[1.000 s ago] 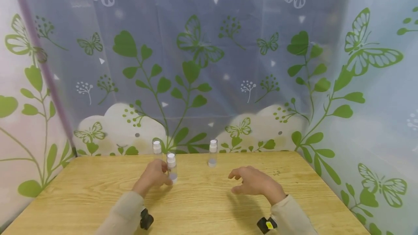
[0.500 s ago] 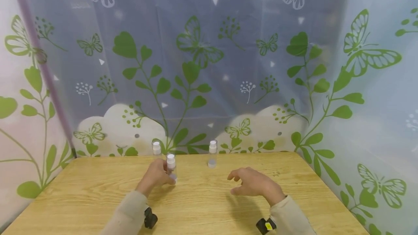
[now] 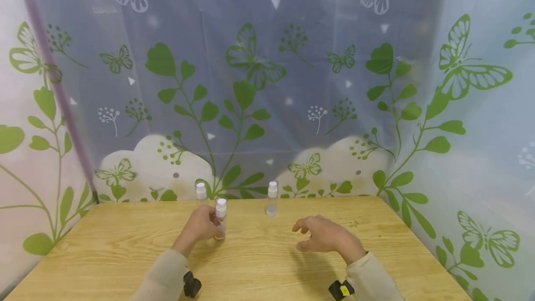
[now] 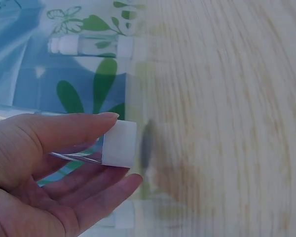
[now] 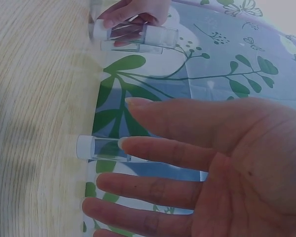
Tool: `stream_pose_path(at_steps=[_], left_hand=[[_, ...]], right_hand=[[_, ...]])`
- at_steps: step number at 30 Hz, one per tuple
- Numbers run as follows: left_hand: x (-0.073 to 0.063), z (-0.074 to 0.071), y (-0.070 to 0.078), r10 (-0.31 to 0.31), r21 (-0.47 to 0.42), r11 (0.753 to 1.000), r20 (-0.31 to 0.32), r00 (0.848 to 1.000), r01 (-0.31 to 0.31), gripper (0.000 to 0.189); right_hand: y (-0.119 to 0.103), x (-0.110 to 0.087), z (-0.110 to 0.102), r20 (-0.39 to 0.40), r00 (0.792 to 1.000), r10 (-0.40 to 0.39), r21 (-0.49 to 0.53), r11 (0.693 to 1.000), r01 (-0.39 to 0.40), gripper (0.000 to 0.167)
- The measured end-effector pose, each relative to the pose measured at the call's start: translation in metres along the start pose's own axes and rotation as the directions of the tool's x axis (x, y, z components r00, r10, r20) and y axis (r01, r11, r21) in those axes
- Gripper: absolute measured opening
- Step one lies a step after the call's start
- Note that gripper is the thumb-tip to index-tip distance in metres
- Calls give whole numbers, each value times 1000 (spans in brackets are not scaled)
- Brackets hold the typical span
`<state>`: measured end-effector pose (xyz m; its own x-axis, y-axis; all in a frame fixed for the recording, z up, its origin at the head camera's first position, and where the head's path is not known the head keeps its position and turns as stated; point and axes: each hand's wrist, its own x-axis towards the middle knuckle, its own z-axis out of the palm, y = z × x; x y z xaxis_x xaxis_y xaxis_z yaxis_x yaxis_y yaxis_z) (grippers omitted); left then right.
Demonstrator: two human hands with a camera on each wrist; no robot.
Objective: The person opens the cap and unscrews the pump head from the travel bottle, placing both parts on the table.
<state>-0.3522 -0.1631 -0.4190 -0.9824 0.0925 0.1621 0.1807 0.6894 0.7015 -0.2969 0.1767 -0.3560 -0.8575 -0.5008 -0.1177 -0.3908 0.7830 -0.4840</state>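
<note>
My left hand point(image 3: 202, 224) grips a clear, upright bottle point(image 3: 221, 209) with a white top, thumb on one side and fingers round the other. In the left wrist view its white base point(image 4: 121, 143) shows past the thumb, just over the wood. Behind that hand stands a second, similar bottle point(image 3: 201, 191), its lower part hidden in the head view. A third bottle point(image 3: 272, 199) stands to the right near the table's back edge. My right hand point(image 3: 323, 233) hovers over the table with relaxed, spread fingers and holds nothing; that third bottle point(image 5: 86, 147) appears behind its fingers in the right wrist view.
The wooden table point(image 3: 251, 268) ends at the back against a curtain point(image 3: 259, 106) printed with leaves and butterflies. Another printed curtain point(image 3: 480, 152) closes off the right side. Small dark marks point(image 3: 354, 223) lie on the wood at right.
My left hand has shifted slightly right, its thumb coming further across the bottle's lower part. The gripped bottle has moved a little right with it. My right hand has stayed put.
</note>
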Motion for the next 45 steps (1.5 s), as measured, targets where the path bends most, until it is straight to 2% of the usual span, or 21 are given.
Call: stream_pose_path(at_steps=[6,10,15,18,22,26,32,38,45], left_hand=[[-9,-2,9,29,-11,1000,31,999,-29,23],[-15,-3,14,69,17,997,35,997,-70,25],[-26,-4,17,131,30,990,80,988,-134,23],[-33,-4,21,184,33,982,115,976,-189,21],[-43,-4,27,258,18,964,170,951,-265,23],[-54,-5,32,295,-11,954,227,928,-300,30],[-67,-7,37,301,2,949,277,912,-314,40],[-75,-9,41,280,5,956,302,911,-295,45],[-82,-9,44,245,3,966,319,916,-259,41]], right_hand=[[0,0,1,5,1000,-14,-4,1000,14,39],[-1,0,1,6,1000,-19,-7,1000,19,39],[-1,-1,1,5,1000,-8,-10,1000,8,38],[-2,-2,0,-1,1000,-1,-12,1000,1,37],[-3,-2,0,-4,1000,9,-11,1000,-9,37],[-3,-1,2,3,1000,4,-9,1000,-3,36],[-1,0,4,16,1000,-2,-2,1000,2,35],[-2,-1,4,34,999,-3,17,1000,2,35],[-4,-1,6,55,997,-54,34,998,52,37]])
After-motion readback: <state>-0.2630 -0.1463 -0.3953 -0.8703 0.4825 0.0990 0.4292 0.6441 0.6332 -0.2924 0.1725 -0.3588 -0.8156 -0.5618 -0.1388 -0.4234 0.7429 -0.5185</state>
